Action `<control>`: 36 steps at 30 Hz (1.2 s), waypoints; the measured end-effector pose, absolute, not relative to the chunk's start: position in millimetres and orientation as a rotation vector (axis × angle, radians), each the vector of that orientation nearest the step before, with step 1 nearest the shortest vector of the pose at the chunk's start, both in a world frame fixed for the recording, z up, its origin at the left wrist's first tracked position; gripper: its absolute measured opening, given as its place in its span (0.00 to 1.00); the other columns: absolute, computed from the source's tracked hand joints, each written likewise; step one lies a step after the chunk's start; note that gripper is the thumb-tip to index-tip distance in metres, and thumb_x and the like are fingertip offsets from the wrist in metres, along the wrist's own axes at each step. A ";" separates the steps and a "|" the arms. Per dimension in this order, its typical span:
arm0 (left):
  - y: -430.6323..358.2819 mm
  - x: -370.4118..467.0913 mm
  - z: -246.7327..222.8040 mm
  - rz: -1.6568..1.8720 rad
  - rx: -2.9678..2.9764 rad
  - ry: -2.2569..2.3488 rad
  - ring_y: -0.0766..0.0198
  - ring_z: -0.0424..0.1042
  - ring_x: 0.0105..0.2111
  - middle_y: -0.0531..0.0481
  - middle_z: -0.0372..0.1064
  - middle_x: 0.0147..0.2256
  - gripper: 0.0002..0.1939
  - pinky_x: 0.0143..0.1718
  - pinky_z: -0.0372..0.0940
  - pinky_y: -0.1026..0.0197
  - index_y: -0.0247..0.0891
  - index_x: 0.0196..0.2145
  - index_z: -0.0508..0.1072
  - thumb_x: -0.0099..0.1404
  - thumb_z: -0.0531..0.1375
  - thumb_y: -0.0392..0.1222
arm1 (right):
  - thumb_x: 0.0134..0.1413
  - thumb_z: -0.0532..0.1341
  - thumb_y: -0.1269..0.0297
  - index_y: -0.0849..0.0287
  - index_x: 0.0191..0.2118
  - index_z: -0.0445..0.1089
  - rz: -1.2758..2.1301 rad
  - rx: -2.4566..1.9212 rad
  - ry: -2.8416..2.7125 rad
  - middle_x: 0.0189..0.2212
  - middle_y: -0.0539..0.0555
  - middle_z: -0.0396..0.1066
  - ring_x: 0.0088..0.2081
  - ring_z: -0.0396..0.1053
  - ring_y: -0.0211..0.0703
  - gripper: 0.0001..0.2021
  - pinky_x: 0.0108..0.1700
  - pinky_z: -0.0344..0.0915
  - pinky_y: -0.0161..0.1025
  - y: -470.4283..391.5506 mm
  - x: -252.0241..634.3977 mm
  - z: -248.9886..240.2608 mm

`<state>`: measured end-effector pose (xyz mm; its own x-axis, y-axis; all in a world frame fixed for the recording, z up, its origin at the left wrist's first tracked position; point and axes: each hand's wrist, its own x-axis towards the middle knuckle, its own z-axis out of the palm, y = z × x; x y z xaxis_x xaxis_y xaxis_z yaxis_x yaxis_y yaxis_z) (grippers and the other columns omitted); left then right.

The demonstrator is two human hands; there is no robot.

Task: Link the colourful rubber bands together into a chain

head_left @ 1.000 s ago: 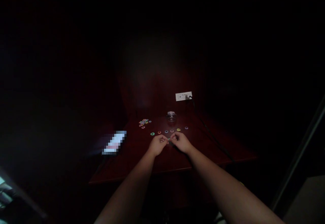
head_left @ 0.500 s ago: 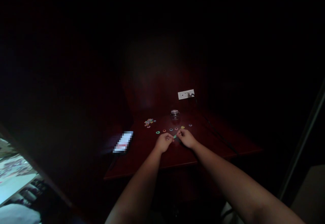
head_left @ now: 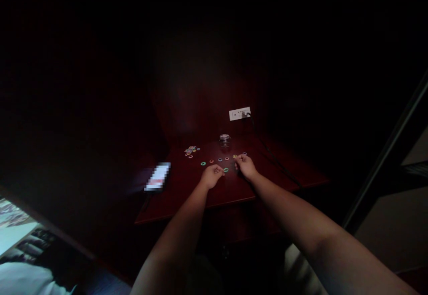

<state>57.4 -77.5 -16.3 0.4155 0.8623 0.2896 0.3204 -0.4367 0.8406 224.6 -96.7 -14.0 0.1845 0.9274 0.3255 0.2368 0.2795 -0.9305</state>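
My left hand (head_left: pixel 212 176) is closed in a pinch, its fingertips at the edge of a small green hair tie (head_left: pixel 226 170). To its right my right hand (head_left: pixel 245 166) has its fingers curled together, apart from the green hair tie; whether anything is between them is hidden. Just beyond the right fingertips lies a yellow hair tie (head_left: pixel 234 156). A row of ring-shaped hair ties runs across the table, among them a green one (head_left: pixel 203 164), an orange one (head_left: pixel 211 161) and a pink one (head_left: pixel 227 158).
A pile of mixed hair ties (head_left: pixel 190 151) lies at the back left. Behind the row stands a clear lidded jar (head_left: pixel 225 141). A lit phone (head_left: pixel 158 176) rests at the left of the dark red table (head_left: pixel 187 201). From the wall socket (head_left: pixel 240 114) a black cable (head_left: pixel 274 157) runs down the right side.
The green hair tie was stretched between both hands; now my right hand has come away from it, up and right, and it shows as an open ring at my left fingertips. The view has shifted slightly.
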 end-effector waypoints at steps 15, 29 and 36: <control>-51.9 58.8 -16.4 0.984 1.913 0.985 0.68 0.67 0.25 0.49 0.70 0.24 0.06 0.29 0.60 0.66 0.32 0.24 0.70 0.53 0.56 0.37 | 0.39 0.59 0.67 0.62 0.25 0.64 1.064 -1.215 -1.678 0.13 0.43 0.60 0.13 0.55 0.28 0.04 0.16 0.50 0.28 -72.2 226.1 -9.1; -27.6 59.4 -3.7 0.850 1.674 1.017 0.73 0.60 0.16 0.53 0.66 0.18 0.06 0.18 0.54 0.70 0.33 0.24 0.69 0.51 0.56 0.38 | 0.43 0.61 0.65 0.60 0.34 0.59 1.440 -0.967 -1.772 0.18 0.42 0.64 0.14 0.62 0.30 0.12 0.15 0.58 0.27 -47.8 230.3 -6.4; -32.5 58.6 -2.0 0.809 1.686 1.023 0.73 0.60 0.16 0.52 0.68 0.19 0.06 0.19 0.54 0.69 0.33 0.23 0.70 0.52 0.57 0.39 | 0.47 0.60 0.60 0.62 0.29 0.60 1.467 -0.902 -1.656 0.17 0.45 0.65 0.15 0.63 0.31 0.10 0.15 0.58 0.28 -49.5 235.0 -3.6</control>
